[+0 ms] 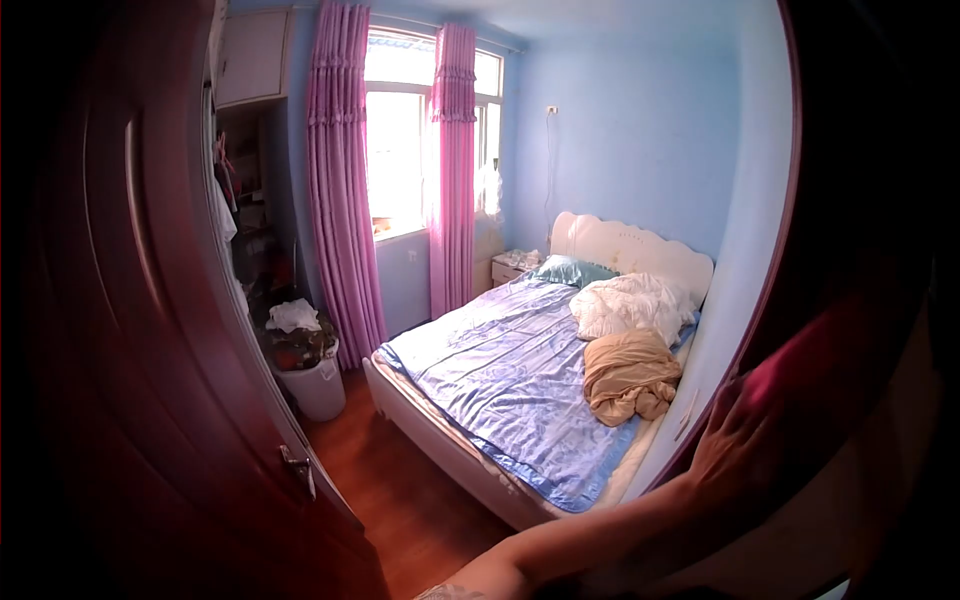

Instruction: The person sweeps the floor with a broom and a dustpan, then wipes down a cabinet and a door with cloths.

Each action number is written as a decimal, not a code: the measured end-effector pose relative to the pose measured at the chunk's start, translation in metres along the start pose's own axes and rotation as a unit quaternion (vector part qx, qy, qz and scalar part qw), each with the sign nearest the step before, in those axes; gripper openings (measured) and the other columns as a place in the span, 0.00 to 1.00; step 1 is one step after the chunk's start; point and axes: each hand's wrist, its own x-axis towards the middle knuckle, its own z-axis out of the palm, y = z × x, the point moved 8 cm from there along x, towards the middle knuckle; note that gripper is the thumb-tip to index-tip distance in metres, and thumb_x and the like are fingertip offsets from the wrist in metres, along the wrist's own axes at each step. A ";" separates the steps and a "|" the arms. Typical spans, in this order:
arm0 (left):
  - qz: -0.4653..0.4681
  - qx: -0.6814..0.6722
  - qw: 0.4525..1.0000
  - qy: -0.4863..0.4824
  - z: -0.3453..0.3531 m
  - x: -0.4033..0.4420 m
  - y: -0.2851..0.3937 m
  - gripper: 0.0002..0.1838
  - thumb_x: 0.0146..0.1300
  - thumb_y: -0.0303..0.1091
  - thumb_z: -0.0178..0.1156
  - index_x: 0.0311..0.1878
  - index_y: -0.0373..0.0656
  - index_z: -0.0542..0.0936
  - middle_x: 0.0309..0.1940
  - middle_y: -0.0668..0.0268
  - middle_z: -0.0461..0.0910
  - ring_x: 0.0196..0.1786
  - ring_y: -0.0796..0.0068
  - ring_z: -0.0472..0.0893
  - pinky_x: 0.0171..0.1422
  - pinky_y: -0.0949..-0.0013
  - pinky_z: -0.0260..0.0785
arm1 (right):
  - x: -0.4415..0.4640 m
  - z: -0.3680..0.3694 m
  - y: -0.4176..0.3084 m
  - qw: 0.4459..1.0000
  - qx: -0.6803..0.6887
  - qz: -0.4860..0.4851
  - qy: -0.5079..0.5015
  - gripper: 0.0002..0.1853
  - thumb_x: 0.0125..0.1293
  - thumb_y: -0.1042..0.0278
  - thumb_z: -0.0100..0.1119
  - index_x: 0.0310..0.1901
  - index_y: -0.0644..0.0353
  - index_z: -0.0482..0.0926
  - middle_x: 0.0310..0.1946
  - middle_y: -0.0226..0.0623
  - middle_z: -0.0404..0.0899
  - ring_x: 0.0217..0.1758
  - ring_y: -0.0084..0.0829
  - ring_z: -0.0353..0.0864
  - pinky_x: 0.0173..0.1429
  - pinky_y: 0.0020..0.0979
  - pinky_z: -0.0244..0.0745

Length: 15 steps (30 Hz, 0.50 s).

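Observation:
My left hand reaches across from the bottom middle to the right side of the doorway. It lies against or very near the dark door frame; in the shadow I cannot tell exactly what it touches. Its fingers look stretched out and hold nothing visible. A bit of light patterned sleeve shows at the bottom edge. My right hand is out of view. On the left stands a dark red-brown door, swung open, with a metal handle.
Beyond the doorway a bed carries a purple sheet, a crumpled white quilt and a folded tan blanket. A filled white bin stands before pink curtains. A nightstand sits beside the headboard. Wooden floor shows between door and bed.

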 end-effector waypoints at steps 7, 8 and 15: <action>0.129 0.020 0.977 0.171 -0.062 0.222 0.026 0.32 0.58 0.33 0.51 0.65 0.30 0.62 0.69 0.43 0.57 0.73 0.42 0.51 0.77 0.48 0.39 | -0.003 0.002 0.254 0.937 0.100 0.219 0.252 0.29 0.69 0.58 0.45 0.63 0.75 0.61 0.64 0.62 0.61 0.69 0.52 0.60 0.72 0.44 0.52; 0.138 0.063 0.968 0.200 -0.064 0.256 0.028 0.32 0.57 0.34 0.52 0.65 0.29 0.62 0.67 0.44 0.60 0.73 0.45 0.52 0.77 0.49 0.41 | -0.007 0.003 0.247 0.936 0.085 0.225 0.257 0.29 0.70 0.58 0.45 0.64 0.75 0.60 0.64 0.61 0.61 0.69 0.52 0.59 0.72 0.44 0.52; 0.233 0.152 0.929 0.245 -0.076 0.303 0.059 0.27 0.60 0.34 0.51 0.64 0.35 0.68 0.65 0.49 0.66 0.71 0.52 0.59 0.75 0.51 0.46 | -0.063 0.035 0.140 0.923 0.151 0.222 0.274 0.31 0.70 0.55 0.44 0.66 0.70 0.58 0.67 0.55 0.57 0.70 0.52 0.56 0.73 0.45 0.51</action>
